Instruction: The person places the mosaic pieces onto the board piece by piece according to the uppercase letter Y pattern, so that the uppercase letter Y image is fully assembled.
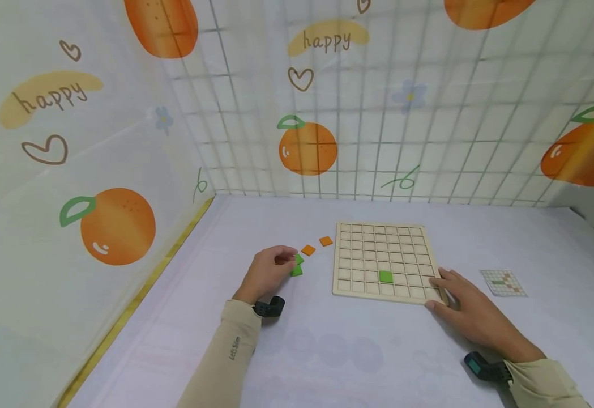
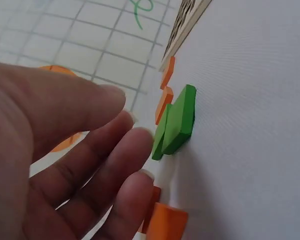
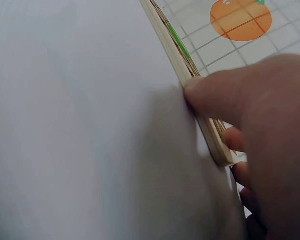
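Note:
My left hand [image 1: 271,271] hovers beside two green square tiles [image 1: 297,271], thumb and fingers apart with nothing between them. In the left wrist view the green tiles [image 2: 182,120] lie just past the fingertips, one overlapping the other in sight. A wooden grid board [image 1: 373,296] lies flat to the right, with one green tile [image 1: 385,276] in a cell of its lower rows. My right hand [image 1: 472,314] holds the board's near right corner. In the right wrist view its thumb [image 3: 210,95] presses the board's edge [image 3: 210,137], while the other fingers are partly hidden.
Two orange tiles [image 1: 308,250] lie between the green ones and the board. More orange tiles [image 2: 166,220] appear low in the left wrist view, hidden by the hand from above. A small card with a coloured grid pattern [image 1: 503,283] lies right of the board.

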Tool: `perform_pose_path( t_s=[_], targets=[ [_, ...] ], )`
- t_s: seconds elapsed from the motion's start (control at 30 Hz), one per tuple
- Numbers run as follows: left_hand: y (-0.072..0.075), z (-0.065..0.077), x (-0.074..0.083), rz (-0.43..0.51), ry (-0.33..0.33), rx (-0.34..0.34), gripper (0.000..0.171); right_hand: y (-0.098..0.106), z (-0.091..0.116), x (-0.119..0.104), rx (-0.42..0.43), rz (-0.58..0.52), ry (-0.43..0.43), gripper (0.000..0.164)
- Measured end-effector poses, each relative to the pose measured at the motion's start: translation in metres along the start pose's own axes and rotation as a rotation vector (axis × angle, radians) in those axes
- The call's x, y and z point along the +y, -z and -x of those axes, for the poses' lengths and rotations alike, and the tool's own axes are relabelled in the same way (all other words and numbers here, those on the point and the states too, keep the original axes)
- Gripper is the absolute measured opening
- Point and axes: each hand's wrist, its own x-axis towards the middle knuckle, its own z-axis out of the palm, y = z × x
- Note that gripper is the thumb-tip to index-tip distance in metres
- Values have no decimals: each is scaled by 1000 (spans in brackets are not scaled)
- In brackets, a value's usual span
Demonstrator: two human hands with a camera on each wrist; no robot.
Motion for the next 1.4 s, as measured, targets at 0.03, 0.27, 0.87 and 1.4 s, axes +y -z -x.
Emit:
perform_pose_path(
  t_s=[0.03, 0.27, 0.87, 1.4],
  targets=[
    [0, 1, -1, -1, 5, 4, 24, 0, 0, 0, 0, -2, 1, 78],
    [-2, -1, -3, -66, -5, 7, 21, 0, 1, -2, 4, -1, 5, 78],
    [-4, -2, -2, -180, -30, -79, 23, 0, 2, 1, -4, -8, 10, 79],
    [-6, -2, 0, -240, -101, -70, 24, -1, 2, 0, -9, -16, -4, 80]
  ],
)
